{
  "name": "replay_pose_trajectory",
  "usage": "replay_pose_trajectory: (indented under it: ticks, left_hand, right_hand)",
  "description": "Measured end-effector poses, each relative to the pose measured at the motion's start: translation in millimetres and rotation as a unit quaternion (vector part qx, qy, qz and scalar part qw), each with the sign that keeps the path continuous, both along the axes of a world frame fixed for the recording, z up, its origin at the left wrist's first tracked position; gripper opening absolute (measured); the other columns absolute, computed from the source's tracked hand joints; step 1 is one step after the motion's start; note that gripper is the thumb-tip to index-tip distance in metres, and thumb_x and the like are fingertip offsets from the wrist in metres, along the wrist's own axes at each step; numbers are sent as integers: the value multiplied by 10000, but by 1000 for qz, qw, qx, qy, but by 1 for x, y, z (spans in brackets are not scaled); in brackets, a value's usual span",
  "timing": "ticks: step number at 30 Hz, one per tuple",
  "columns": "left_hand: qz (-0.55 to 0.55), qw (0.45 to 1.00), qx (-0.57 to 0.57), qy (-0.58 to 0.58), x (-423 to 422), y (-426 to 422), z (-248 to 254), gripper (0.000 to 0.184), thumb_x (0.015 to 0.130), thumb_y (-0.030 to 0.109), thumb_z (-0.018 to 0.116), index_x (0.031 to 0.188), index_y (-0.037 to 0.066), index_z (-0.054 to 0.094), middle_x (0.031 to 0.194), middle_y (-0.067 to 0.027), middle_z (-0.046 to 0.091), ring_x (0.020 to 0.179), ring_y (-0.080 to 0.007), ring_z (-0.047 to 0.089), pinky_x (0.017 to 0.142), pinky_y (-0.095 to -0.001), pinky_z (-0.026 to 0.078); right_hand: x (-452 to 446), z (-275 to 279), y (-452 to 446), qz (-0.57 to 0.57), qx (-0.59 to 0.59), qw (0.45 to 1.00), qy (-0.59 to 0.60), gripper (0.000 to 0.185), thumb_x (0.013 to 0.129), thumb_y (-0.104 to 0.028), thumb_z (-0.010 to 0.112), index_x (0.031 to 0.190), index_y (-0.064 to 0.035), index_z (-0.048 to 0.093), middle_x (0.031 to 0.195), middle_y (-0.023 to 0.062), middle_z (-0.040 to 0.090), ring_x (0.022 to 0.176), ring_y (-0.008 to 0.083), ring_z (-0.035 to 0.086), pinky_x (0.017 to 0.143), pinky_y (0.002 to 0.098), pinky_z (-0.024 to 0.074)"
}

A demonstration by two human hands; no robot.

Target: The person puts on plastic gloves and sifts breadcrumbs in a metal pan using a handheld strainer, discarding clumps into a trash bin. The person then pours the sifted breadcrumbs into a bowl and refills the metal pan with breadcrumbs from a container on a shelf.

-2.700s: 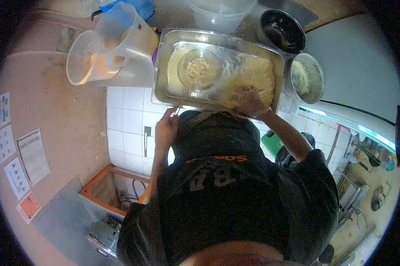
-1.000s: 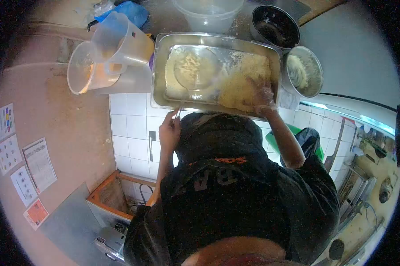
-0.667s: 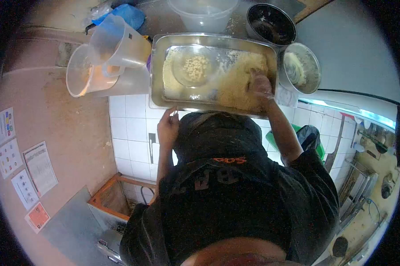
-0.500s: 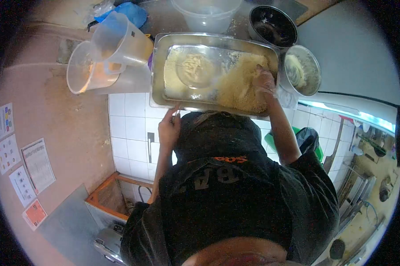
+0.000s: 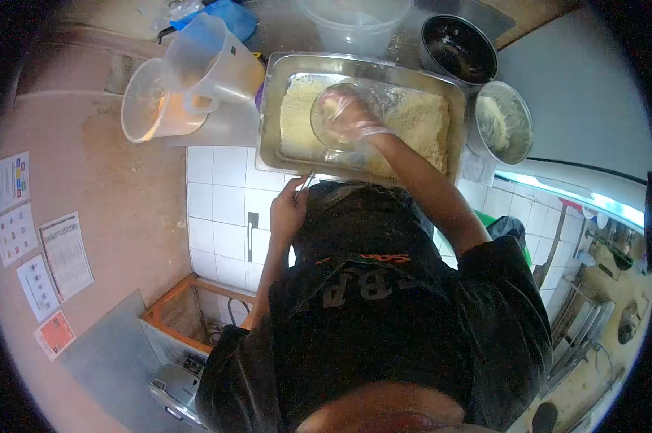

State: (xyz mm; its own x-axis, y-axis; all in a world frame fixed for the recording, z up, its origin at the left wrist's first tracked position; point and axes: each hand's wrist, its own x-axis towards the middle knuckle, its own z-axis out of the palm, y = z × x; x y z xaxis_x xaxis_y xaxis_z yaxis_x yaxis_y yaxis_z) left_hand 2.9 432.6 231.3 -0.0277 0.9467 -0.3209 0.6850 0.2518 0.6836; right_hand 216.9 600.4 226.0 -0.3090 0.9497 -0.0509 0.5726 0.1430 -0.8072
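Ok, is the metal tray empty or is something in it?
Not empty: in the metal tray, yellowish crumbs cover much of the right side, and pale powdery material lies at the left.

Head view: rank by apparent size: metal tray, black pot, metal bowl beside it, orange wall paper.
Largest to smallest:
1. metal tray
2. black pot and metal bowl: look alike, not ranked
3. orange wall paper

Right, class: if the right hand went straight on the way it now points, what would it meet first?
Probably the left side of the clear round dish, judging by how the gloved right hand points. Depth is unclear; above the rim, it might reach pale powder instead.
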Motion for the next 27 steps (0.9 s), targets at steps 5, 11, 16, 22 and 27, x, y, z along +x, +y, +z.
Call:
replay_pose_trajectory:
  ticks: [5,11,16,22,27]
  left_hand:
    - [31,999,21,21,-2,-1,2,315,896,144,603,1210,166,599,714,-172,627,604,-302,611,589,-385,481]
    - [77,993,0,-92,-12,-9,-21,275,950,150,576,1222,118,597,725,-55,602,659,-114,527,628,-283,452]
    - [80,989,26,-118,-13,-8,-17,273,925,112,585,1198,129,596,607,-87,568,559,-130,500,552,-312,433]
    - [49,994,-8,-102,-27,-11,-16,285,946,130,574,1228,95,573,668,3,534,620,-67,466,577,-234,398]
    - [53,995,33,-72,-19,-13,-12,276,948,130,553,1222,111,574,586,-70,528,555,-118,471,543,-298,416]
  right_hand:
    - [-14,-38,6,82,132,988,23,369,718,-21,607,1076,-107,639,1112,131,625,1062,319,591,952,346,470]
    - [-18,-22,-18,64,91,993,35,211,815,-53,580,1017,-73,640,1021,146,634,997,314,617,871,377,506]
    - [-27,-42,-16,103,301,948,23,135,923,-128,516,942,-34,612,889,129,628,865,280,639,767,392,524]
    - [35,-69,22,-56,46,927,369,189,906,-209,557,1016,-67,615,983,81,624,929,223,609,780,349,512]
    - [89,-156,61,-102,155,970,-160,225,917,-206,541,1092,-84,613,1117,72,618,1056,205,572,904,338,491]
